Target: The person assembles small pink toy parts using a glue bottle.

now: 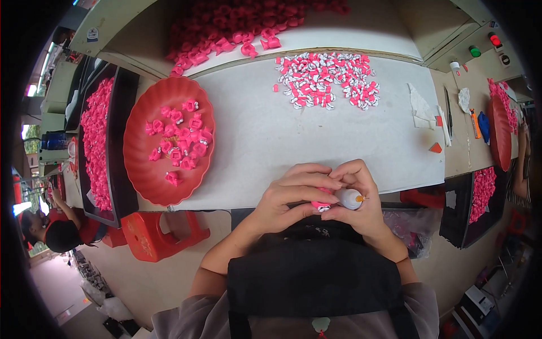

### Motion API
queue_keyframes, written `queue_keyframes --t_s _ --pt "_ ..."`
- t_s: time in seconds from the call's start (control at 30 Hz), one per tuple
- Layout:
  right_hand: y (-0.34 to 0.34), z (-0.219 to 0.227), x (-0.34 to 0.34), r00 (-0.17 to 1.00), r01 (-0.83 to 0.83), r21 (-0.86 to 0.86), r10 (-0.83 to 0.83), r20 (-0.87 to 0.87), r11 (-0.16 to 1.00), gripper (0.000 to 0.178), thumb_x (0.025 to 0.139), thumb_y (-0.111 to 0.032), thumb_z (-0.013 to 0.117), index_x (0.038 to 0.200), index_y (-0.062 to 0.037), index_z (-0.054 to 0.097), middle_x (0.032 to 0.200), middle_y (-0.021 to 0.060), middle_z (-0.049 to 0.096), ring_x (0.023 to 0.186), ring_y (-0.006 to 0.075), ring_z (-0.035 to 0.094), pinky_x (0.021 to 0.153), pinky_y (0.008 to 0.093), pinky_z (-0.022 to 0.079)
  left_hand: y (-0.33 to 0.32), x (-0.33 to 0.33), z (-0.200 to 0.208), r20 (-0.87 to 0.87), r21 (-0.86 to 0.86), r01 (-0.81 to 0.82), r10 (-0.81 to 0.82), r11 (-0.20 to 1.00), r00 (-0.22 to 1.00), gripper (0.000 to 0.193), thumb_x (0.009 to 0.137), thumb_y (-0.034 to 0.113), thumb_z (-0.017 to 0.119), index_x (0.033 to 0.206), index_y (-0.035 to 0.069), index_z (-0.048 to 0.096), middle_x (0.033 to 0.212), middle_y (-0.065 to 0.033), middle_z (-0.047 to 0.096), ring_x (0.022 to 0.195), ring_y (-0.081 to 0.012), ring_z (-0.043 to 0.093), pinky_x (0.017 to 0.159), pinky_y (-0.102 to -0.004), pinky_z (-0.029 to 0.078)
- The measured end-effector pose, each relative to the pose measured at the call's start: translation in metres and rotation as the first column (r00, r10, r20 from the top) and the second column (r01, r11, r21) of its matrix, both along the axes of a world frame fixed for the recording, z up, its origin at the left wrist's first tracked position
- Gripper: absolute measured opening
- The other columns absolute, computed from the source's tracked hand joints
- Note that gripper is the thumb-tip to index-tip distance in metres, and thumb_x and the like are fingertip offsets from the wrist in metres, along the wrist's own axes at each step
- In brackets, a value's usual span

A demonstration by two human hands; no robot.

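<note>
Close in front of my body, at the near edge of the white-covered table (254,135), my two hands meet. My left hand (285,198) is closed around a small pink plastic figure part (323,200) with a white patch at its lower end. Tucked in my right hand (364,186) is a small whitish squeeze bottle (349,199) with an orange tip, pointing right. Fingers of my right hand also reach toward the pink part; whether they touch it is hidden. Left of my hands, a red scalloped tray (135,164) holds several pink parts with white details.
Small pink-and-white pieces (327,79) lie spread at the table's far side. Behind them, a shelf holds a heap of pink parts (226,28). Black crates of pink parts (97,147) flank the table. A red stool (148,237) stands below left; a person (62,229) works farther left.
</note>
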State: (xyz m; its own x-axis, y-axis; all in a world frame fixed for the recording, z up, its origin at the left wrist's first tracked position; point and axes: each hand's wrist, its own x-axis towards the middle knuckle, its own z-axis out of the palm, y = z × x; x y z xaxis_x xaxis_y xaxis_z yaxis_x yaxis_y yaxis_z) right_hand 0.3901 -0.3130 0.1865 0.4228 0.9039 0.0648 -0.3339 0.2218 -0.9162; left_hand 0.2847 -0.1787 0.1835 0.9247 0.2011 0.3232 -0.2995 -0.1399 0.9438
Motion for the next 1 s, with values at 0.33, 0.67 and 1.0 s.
queue_keyframes --t_s 0.33,0.67,1.0 --pt "0.000 -0.005 0.009 0.995 -0.099 -0.093 0.099 -0.002 0.991 0.045 0.066 -0.001 0.072 0.104 -0.0012 0.049 0.101 0.0083 0.056 0.089 0.0118 0.054 0.074 0.0243 0.045 0.001 -0.005 0.011 0.129 0.565 -0.201 0.155 0.800 0.979 0.026 0.066 0.009 0.063 0.092 0.009 0.064 0.100 -0.0022 0.060 0.097 -0.0234 0.053 0.082 -0.0398 0.039" --pt "-0.002 -0.018 0.005 0.991 -0.119 -0.022 0.117 -0.064 0.993 0.044 0.063 -0.011 0.077 0.099 -0.0006 0.053 0.092 0.0048 0.057 0.085 0.0101 0.055 0.073 0.0235 0.044 -0.001 -0.006 0.019 0.175 0.640 -0.237 0.161 0.731 0.971 0.021 0.067 0.011 0.064 0.087 0.010 0.066 0.092 -0.0012 0.063 0.083 -0.0187 0.056 0.078 -0.0338 0.042" --pt "0.023 0.003 0.011 0.994 -0.079 -0.012 0.077 -0.082 0.997 0.060 0.062 -0.003 0.073 0.114 0.0001 0.045 0.092 0.0074 0.055 0.070 0.0085 0.050 0.062 0.0201 0.040 0.041 -0.023 0.041 0.206 0.638 -0.397 0.351 0.660 0.914 0.032 0.064 0.006 0.065 0.096 0.005 0.059 0.088 -0.0068 0.057 0.080 -0.0233 0.055 0.075 -0.0353 0.042"
